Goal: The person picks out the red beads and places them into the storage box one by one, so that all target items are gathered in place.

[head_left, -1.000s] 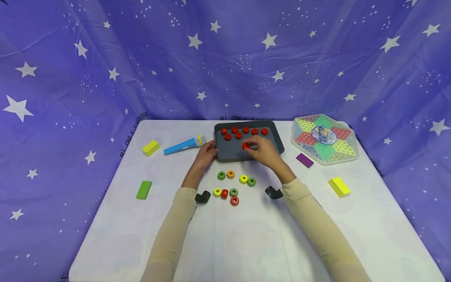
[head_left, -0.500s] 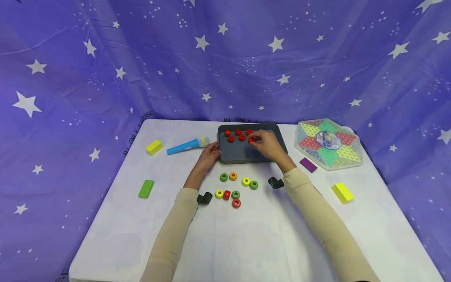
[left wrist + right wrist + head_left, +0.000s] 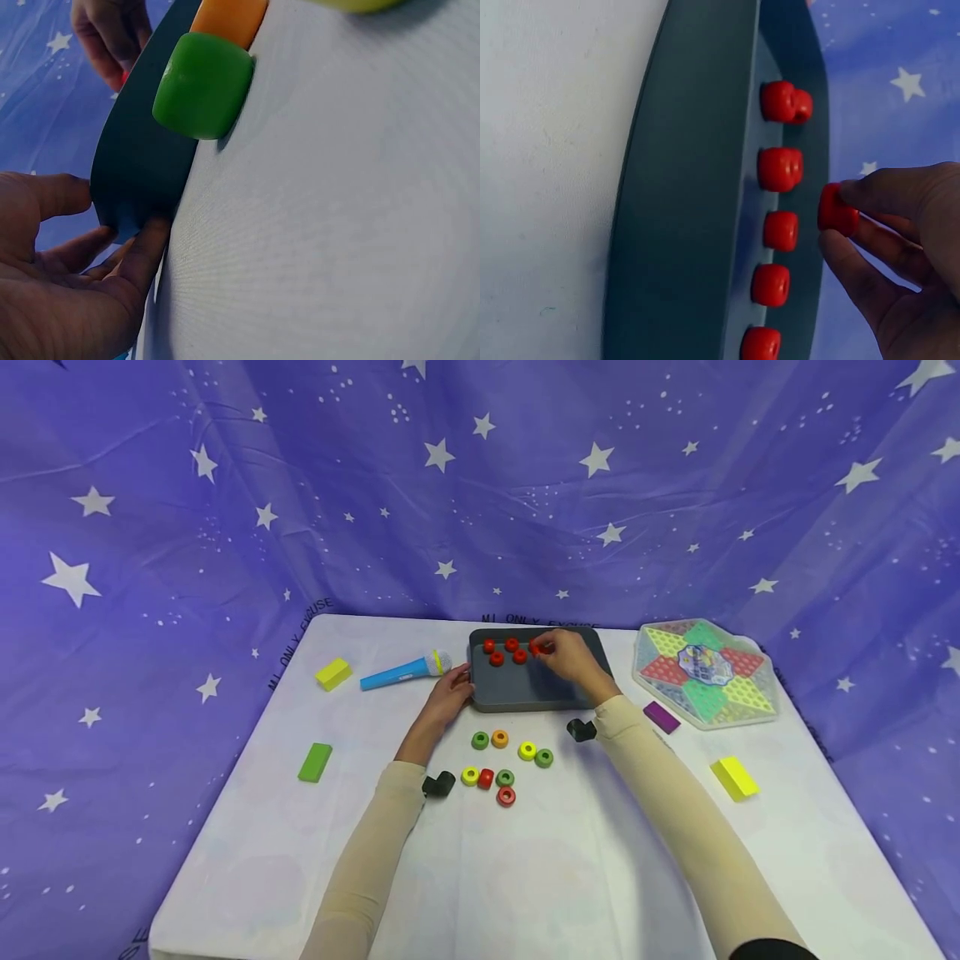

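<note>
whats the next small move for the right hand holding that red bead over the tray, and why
Probably lower and release it. The right hand pinches a red bead just above the grey tray, beside the row of red beads, while the left hand steadies the tray.

A small red ring [image 3: 837, 211] is being pinched just above the far side of a dark grey tray [image 3: 525, 693]. The tray is sitting flat on the counter, holding a row of similar red rings [image 3: 779, 166].

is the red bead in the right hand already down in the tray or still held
Held: the right hand pinches the red ring-shaped bead at its fingertips above the dark grey rectangular tray, apart from the beads lying inside.
</note>
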Action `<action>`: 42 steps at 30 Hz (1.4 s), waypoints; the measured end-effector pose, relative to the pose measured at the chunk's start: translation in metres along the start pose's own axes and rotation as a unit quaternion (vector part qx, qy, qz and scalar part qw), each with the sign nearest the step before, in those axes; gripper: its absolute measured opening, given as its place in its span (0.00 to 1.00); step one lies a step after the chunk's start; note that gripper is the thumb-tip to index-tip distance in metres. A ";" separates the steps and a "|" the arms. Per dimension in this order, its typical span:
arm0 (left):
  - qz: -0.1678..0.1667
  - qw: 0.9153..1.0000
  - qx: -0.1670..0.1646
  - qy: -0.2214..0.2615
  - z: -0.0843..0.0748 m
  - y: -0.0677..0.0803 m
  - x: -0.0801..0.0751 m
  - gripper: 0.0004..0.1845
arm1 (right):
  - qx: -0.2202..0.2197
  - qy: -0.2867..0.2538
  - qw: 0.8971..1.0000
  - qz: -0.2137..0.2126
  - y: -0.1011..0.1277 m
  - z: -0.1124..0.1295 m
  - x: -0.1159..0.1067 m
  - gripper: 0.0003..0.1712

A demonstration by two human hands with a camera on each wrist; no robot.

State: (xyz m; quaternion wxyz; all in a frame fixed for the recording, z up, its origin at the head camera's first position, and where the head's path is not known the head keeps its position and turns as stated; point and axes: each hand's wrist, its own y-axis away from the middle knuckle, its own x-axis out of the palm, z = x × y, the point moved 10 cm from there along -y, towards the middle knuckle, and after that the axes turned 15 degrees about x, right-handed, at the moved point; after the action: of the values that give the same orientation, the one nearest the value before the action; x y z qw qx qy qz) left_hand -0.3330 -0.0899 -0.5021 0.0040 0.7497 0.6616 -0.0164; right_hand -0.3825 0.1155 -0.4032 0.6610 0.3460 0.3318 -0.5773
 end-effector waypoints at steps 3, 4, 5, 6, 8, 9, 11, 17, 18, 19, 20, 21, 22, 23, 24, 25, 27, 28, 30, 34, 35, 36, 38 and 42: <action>0.001 1.000 0.000 -0.006 0.001 0.000 0.000 0.29 | 0.016 0.002 1.000 0.010 -0.005 -0.004 0.006 0.17; 0.000 1.000 0.000 -0.006 0.001 0.000 0.000 0.29 | 0.022 0.004 1.000 0.016 -0.006 -0.005 0.007 0.17; 0.001 1.000 0.000 -0.007 0.001 -0.001 0.000 0.29 | 0.028 0.006 0.999 0.021 -0.009 -0.006 0.009 0.17; 0.004 1.000 -0.001 -0.004 0.001 -0.001 0.000 0.30 | 0.034 0.009 0.999 0.025 -0.011 -0.007 0.011 0.16; 0.009 1.000 -0.003 0.001 0.001 -0.001 0.001 0.30 | 0.042 0.017 0.998 0.031 -0.014 -0.009 0.012 0.16; 0.011 1.000 -0.004 0.003 0.001 -0.001 0.001 0.30 | 0.046 0.021 0.998 0.035 -0.017 -0.011 0.014 0.17; 0.013 1.000 -0.003 0.007 0.001 -0.001 0.002 0.30 | 0.049 0.028 0.997 0.045 -0.021 -0.013 0.017 0.17; 0.005 1.000 0.008 0.008 0.001 0.000 0.002 0.29 | 0.069 0.057 0.994 0.057 -0.029 -0.023 0.025 0.16; 0.004 1.000 0.009 0.003 0.001 0.000 0.002 0.29 | 0.072 0.064 0.994 0.059 -0.030 -0.024 0.026 0.16; 0.003 1.000 0.009 0.001 0.001 0.000 0.002 0.29 | 0.074 0.070 0.993 0.061 -0.030 -0.025 0.027 0.15; 0.002 1.000 0.009 0.000 0.000 0.000 0.002 0.29 | 0.074 0.073 0.993 0.063 -0.031 -0.025 0.028 0.15; 0.002 1.000 0.010 -0.002 0.000 0.000 0.002 0.29 | 0.075 0.076 0.992 0.063 -0.031 -0.025 0.029 0.15; 0.001 1.000 0.009 -0.002 0.000 0.000 0.002 0.29 | 0.076 0.076 0.992 0.063 -0.031 -0.026 0.029 0.15; 0.001 1.000 0.009 0.000 0.000 0.000 0.002 0.29 | 0.077 0.076 0.992 0.061 -0.032 -0.026 0.029 0.14; 0.000 1.000 0.009 0.001 0.000 0.000 0.001 0.29 | 0.076 0.077 0.992 0.060 -0.032 -0.026 0.029 0.14; 0.000 1.000 0.008 0.006 0.001 -0.001 0.001 0.29 | 0.077 0.076 0.992 0.058 -0.033 -0.026 0.029 0.14; 0.002 1.000 0.007 0.009 0.001 -0.001 0.001 0.29 | 0.080 0.076 0.992 0.057 -0.033 -0.027 0.028 0.15; 0.003 1.000 0.007 0.010 0.000 -0.001 0.001 0.29 | 0.082 0.076 0.992 0.057 -0.033 -0.027 0.027 0.15; 0.005 1.000 0.006 0.009 0.001 -0.002 0.002 0.29 | 0.084 0.076 0.992 0.059 -0.033 -0.028 0.027 0.17; 0.005 1.000 0.006 0.005 0.001 -0.002 0.001 0.29 | 0.088 0.070 0.992 0.062 -0.032 -0.028 0.026 0.19; 0.005 1.000 0.006 0.005 0.001 -0.002 0.001 0.29 | 0.088 0.070 0.992 0.061 -0.032 -0.028 0.026 0.19; 0.004 1.000 0.006 0.004 0.001 -0.002 0.001 0.29 | 0.087 0.070 0.992 0.060 -0.032 -0.028 0.025 0.19; 0.005 1.000 0.008 0.004 0.000 -0.002 0.001 0.29 | 0.085 0.072 0.992 0.057 -0.032 -0.028 0.025 0.19; 0.006 1.000 0.009 0.002 0.000 -0.001 0.002 0.29 | 0.087 0.072 0.992 0.056 -0.032 -0.030 0.025 0.20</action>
State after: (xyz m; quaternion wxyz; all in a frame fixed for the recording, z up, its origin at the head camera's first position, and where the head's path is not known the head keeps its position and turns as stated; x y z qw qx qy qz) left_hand -0.3335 -0.0883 -0.5022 -0.0038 0.7538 0.6568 -0.0203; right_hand -0.4130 0.1240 -0.4426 0.6340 0.4614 0.3070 -0.5394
